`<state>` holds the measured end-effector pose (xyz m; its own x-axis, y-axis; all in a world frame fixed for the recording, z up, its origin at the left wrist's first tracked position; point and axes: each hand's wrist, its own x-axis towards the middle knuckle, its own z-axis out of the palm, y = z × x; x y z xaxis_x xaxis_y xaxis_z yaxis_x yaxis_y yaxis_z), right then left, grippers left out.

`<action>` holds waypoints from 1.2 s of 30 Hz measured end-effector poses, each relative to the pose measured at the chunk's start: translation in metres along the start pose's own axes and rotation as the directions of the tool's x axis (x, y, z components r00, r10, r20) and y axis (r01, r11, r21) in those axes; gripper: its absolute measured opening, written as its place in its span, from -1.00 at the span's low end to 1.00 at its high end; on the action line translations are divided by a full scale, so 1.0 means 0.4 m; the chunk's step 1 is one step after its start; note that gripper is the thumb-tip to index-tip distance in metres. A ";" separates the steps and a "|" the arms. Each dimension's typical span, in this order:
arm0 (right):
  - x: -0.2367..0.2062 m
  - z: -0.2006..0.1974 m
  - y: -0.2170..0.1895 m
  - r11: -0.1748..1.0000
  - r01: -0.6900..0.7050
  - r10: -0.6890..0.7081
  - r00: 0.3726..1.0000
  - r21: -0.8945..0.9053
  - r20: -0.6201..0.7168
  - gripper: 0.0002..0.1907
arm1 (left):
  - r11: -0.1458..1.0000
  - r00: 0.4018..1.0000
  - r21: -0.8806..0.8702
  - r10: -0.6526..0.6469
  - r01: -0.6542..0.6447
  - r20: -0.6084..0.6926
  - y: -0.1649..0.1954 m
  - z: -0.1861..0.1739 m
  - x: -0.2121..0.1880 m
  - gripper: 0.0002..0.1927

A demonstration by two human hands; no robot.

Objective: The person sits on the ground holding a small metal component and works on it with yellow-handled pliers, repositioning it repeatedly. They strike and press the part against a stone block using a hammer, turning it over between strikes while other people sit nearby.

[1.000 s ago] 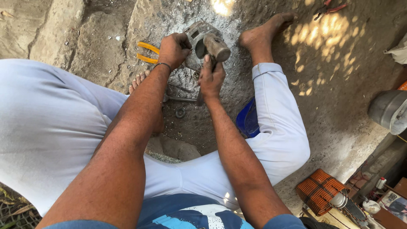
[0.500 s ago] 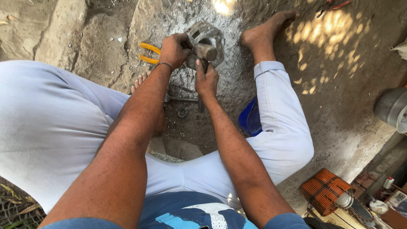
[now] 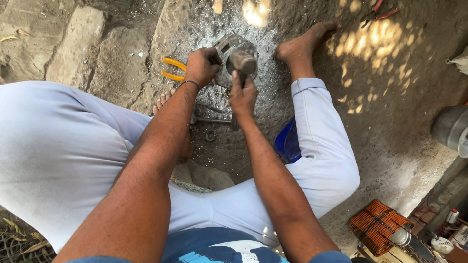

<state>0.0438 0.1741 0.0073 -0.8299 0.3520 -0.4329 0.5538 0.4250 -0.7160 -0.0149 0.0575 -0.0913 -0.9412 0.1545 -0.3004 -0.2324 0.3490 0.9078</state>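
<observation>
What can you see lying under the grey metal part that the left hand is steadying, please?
The grey metal part rests on a stone slab dusted with shiny filings. The left hand grips its edge while the right hand holds a hammer over it. The contact underneath is hidden.

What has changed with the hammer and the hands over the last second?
The right hand has swung the hammer: its head, off to the right of the grey metal part a second ago, now sits over it, with the hand moved up closer to the part. The left hand still grips the part's left side. The yellow-handled pliers and both bare feet have stayed where they were on the ground.
</observation>
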 end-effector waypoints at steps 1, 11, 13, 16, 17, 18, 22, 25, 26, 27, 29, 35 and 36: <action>-0.001 0.001 -0.003 0.996 0.040 -0.040 0.999 0.077 -0.002 -0.53 | 0.999 0.999 0.013 0.038 -0.038 -0.022 -0.004 0.001 -0.001 -0.85; -0.003 -0.013 0.000 0.998 -0.008 0.010 0.999 -0.060 0.032 -0.56 | 0.997 0.998 -0.045 -0.057 0.058 0.033 -0.018 0.012 0.006 -0.85; -0.006 -0.014 -0.001 0.990 0.074 -0.075 0.997 0.119 0.006 -0.60 | 0.998 0.998 -0.028 -0.059 0.060 0.028 -0.018 0.012 0.006 -0.85; -0.012 -0.008 -0.001 0.989 0.122 -0.120 0.992 0.083 -0.031 -0.61 | 0.999 0.999 0.005 -0.033 0.033 0.021 -0.019 0.012 0.003 -0.85; -0.010 -0.006 -0.001 0.994 0.110 -0.110 0.994 0.021 -0.012 -0.61 | 1.000 1.000 0.015 -0.013 0.012 0.018 -0.019 0.013 0.004 -0.84; -0.008 -0.006 0.000 0.995 0.089 -0.089 0.996 -0.043 0.007 -0.61 | 1.000 1.000 -0.001 -0.020 0.020 0.017 -0.020 0.014 0.004 -0.84; 0.005 -0.020 -0.001 0.996 -0.082 0.080 0.995 0.034 0.052 -0.53 | 0.998 0.997 -0.028 -0.059 0.061 0.043 -0.024 0.017 0.005 -0.85; 0.004 -0.031 -0.009 0.972 0.075 -0.075 0.997 0.222 -0.008 -0.54 | 1.000 0.999 0.001 -0.025 0.025 0.025 -0.023 0.015 0.007 -0.85; 0.001 -0.032 -0.012 0.977 0.065 -0.066 0.998 0.204 0.001 -0.54 | 1.000 1.000 0.014 -0.013 0.012 0.023 -0.021 0.014 0.006 -0.85; -0.003 -0.031 -0.014 0.980 0.063 -0.065 0.998 0.189 0.004 -0.54 | 1.000 0.999 0.003 -0.028 0.028 0.035 -0.020 0.013 0.005 -0.86; -0.003 -0.024 -0.018 0.984 0.087 -0.090 0.996 0.157 0.012 -0.53 | 0.999 0.998 -0.019 -0.043 0.044 0.052 -0.020 0.012 0.007 -0.86; 0.001 -0.018 0.008 0.996 0.020 -0.019 1.000 -0.087 0.021 -0.49 | 0.998 0.999 0.062 0.013 -0.015 0.034 -0.024 0.014 0.003 -0.85; -0.002 -0.022 0.014 0.989 0.040 -0.041 0.999 -0.140 -0.004 -0.50 | 0.999 1.000 0.051 0.016 -0.017 0.026 -0.023 0.011 0.002 -0.85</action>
<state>0.0484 0.1837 0.0086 -0.8517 0.3374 -0.4009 0.5240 0.5513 -0.6492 -0.0122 0.0586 -0.1012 -0.9380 0.1842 -0.2938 -0.2036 0.3932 0.8966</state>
